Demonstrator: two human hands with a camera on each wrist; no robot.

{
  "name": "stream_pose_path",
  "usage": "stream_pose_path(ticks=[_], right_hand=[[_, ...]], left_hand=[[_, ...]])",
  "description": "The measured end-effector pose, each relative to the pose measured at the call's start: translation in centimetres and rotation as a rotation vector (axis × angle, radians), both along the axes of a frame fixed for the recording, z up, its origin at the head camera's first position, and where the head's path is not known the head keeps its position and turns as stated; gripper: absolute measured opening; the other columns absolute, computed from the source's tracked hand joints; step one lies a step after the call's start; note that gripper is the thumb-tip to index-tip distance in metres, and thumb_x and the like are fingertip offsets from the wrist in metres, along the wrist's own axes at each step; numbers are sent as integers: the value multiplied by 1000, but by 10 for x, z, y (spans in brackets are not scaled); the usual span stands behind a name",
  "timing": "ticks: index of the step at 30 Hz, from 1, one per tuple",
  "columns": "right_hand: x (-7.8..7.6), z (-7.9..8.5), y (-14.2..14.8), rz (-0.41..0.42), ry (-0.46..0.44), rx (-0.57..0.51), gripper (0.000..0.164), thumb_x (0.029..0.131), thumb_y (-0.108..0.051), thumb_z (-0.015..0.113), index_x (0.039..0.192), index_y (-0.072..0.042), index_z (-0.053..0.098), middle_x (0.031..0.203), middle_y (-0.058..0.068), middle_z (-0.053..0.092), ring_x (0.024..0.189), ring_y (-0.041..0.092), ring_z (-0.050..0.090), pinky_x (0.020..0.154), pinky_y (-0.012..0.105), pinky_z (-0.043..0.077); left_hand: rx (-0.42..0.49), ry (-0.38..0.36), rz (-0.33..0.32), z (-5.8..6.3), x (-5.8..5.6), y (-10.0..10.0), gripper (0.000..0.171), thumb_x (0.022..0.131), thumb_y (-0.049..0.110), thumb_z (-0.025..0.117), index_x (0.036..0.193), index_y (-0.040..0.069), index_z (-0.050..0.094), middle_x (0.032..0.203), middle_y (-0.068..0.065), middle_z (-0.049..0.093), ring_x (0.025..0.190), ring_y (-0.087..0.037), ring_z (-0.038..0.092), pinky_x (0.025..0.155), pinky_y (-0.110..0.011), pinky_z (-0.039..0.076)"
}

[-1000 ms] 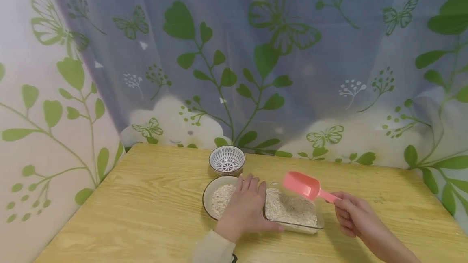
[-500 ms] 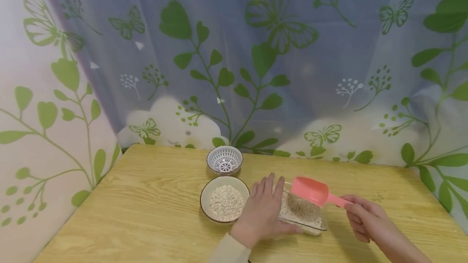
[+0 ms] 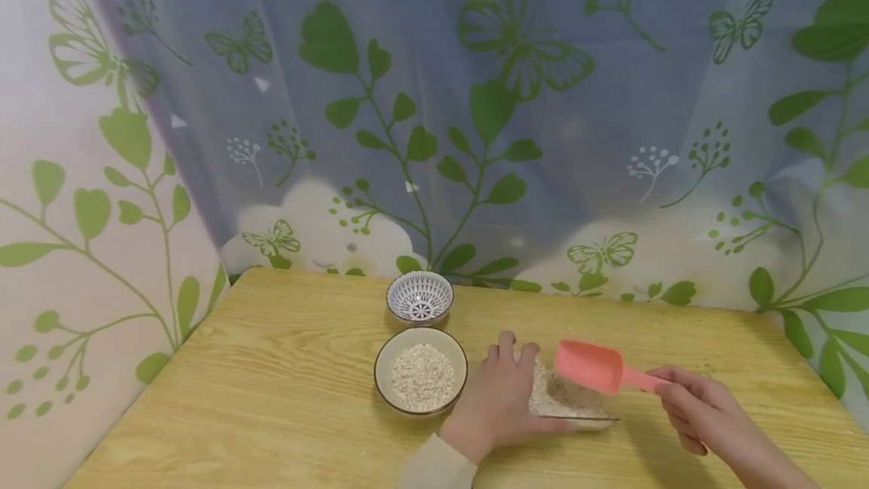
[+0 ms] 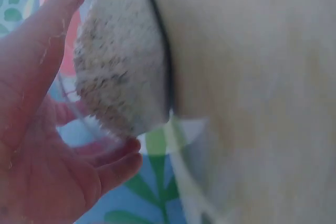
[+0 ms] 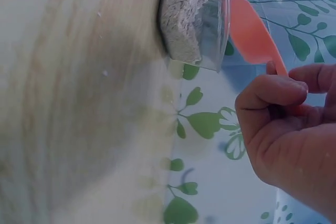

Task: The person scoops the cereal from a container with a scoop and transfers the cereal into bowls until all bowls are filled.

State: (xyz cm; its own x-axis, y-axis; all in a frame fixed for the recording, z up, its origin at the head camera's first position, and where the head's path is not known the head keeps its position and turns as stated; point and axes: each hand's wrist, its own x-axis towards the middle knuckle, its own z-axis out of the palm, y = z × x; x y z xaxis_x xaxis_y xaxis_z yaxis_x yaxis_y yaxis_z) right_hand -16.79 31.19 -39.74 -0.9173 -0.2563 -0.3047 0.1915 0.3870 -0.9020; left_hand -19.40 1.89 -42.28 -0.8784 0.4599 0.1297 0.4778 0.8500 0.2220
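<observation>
From where I stand, the left hand (image 3: 498,398) grips the left end of the glass box (image 3: 592,424) of flakes (image 3: 560,398), just right of the cream bowl (image 3: 385,372); the right hand (image 3: 706,410) pinches the pink scoop (image 3: 589,366) above it. Tipping the box too far could spill flakes across the table (image 3: 271,376).

Left hand (image 3: 498,398): lies farther right, less across the round cream bowl (image 3: 384,370)
Clear rectangular container (image 3: 592,424): sits farther right
Pink scoop (image 3: 589,367): hangs lower, rightward
</observation>
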Motion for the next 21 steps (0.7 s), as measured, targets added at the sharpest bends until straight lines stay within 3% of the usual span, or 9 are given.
stream_pose_path(ticks=[4, 9, 12, 17, 21], right_hand=[[1, 6, -1, 64, 63, 83, 50, 114, -26, 34, 140, 14, 42, 62, -6, 37, 48, 14, 24, 42, 35, 29], [3, 19, -10, 50, 197, 401, 39, 111, -26, 41, 132, 2, 58, 64, -2, 44, 49, 10, 33, 46, 27, 34], [5, 25, -17, 53, 304, 555, 32, 109, -22, 43, 125, -2, 63, 66, -1, 48, 52, 9, 37, 48, 26, 34], [7, 34, -26, 70, 436, 649, 29, 106, -16, 43, 120, -3, 65, 60, -4, 44, 49, 6, 31, 47, 24, 30], [5, 36, -27, 96, 461, 658, 28, 106, -15, 42, 119, -4, 65, 59, -5, 43, 49, 5, 28, 48, 24, 29]], left_hand=[[136, -108, 28, -6, 6, 7, 104, 76, 82, 68, 152, 17, 39, 154, -16, 34, 118, -27, 58, 79, -29, 59], [316, -285, 50, -12, 7, 9, 120, 75, 76, 74, 164, 21, 15, 165, -11, 16, 138, -36, 48, 101, -39, 56], [425, -379, 86, -12, 5, 8, 132, 72, 69, 82, 165, 21, 3, 166, -11, 15, 146, -42, 39, 107, -46, 53], [550, -480, 136, -11, 4, 4, 138, 67, 59, 91, 165, 19, 3, 161, -12, 24, 148, -45, 35, 105, -53, 53], [592, -510, 138, -14, 3, 3, 137, 66, 56, 93, 164, 23, 4, 162, -12, 26, 149, -43, 34, 107, -56, 50]])
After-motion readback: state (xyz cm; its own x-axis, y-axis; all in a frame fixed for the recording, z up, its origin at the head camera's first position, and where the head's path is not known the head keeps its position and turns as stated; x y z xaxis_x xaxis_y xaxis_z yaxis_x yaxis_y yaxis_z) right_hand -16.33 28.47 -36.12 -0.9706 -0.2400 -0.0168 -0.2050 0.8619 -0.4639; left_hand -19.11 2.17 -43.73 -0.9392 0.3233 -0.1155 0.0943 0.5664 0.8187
